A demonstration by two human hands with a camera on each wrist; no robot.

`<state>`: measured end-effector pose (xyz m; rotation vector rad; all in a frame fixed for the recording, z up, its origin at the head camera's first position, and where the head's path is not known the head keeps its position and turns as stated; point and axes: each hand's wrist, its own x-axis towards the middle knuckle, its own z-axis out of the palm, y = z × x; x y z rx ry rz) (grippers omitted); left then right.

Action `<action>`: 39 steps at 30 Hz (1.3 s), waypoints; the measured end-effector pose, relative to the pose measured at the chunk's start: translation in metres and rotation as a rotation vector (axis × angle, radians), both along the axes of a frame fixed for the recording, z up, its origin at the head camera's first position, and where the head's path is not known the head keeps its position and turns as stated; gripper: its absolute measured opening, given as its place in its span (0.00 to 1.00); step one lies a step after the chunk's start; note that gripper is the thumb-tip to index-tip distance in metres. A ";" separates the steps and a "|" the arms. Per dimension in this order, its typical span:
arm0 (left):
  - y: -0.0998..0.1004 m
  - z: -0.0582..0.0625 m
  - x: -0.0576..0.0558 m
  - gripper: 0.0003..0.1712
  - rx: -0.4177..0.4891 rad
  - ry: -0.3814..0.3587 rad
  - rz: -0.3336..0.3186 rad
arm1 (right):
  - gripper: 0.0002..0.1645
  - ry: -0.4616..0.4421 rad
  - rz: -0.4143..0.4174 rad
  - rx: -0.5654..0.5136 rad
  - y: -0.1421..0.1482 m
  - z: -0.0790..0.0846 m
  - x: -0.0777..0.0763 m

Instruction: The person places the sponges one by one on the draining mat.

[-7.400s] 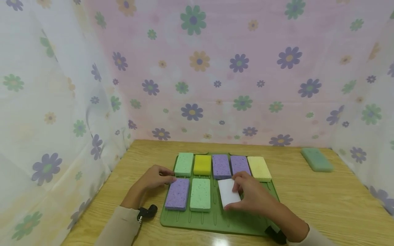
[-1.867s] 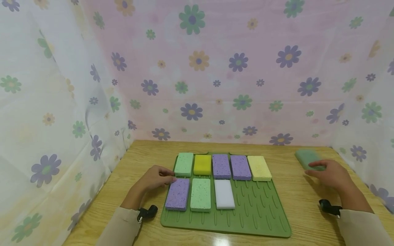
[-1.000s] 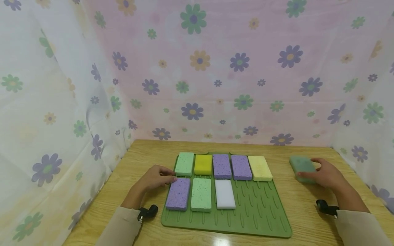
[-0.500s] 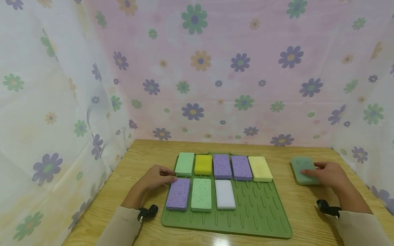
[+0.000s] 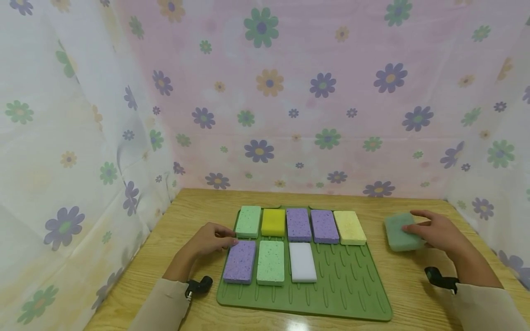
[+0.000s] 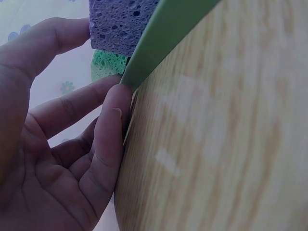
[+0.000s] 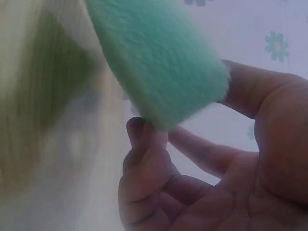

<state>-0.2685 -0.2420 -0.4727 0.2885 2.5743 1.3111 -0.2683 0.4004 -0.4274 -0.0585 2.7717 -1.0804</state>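
Note:
At the right of the table, my right hand [image 5: 440,234] pinches a pale green sponge [image 5: 397,232] between thumb and fingers. The right wrist view shows the sponge [image 7: 163,62] tilted, thumb on one side and fingertips at its lower end. My left hand [image 5: 211,239] rests at the left edge of a ribbed green mat [image 5: 343,294]. Its thumb touches a purple sponge [image 5: 239,262], while other fingers [image 6: 72,106] lie relaxed along the mat's edge. Beside that purple sponge, in the near row, lie a speckled mint sponge [image 5: 271,262] and a white sponge [image 5: 302,262].
Along the mat's far row lie a mint sponge [image 5: 248,220], a yellow sponge [image 5: 273,222], two purple sponges [image 5: 298,224] and a pale yellow sponge [image 5: 350,226]. Flowered cloth [image 5: 290,101] hangs behind and at both sides of the wooden table [image 5: 410,294].
My right hand let go of the white sponge on the mat, reached right and took hold of the pale green sponge, which has turned and moved left and nearer. My left hand has stayed put.

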 end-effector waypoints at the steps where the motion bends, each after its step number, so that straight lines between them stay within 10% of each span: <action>1: 0.000 0.000 0.000 0.24 0.000 0.000 0.000 | 0.54 0.008 0.007 0.001 -0.002 0.001 0.001; 21: -0.002 -0.003 -0.001 0.24 -0.005 0.010 -0.005 | 0.55 -0.024 0.129 -0.071 -0.040 0.035 0.015; 39: -0.002 -0.001 -0.001 0.24 0.009 0.006 -0.012 | 0.50 -0.092 0.240 -0.219 -0.081 0.033 0.020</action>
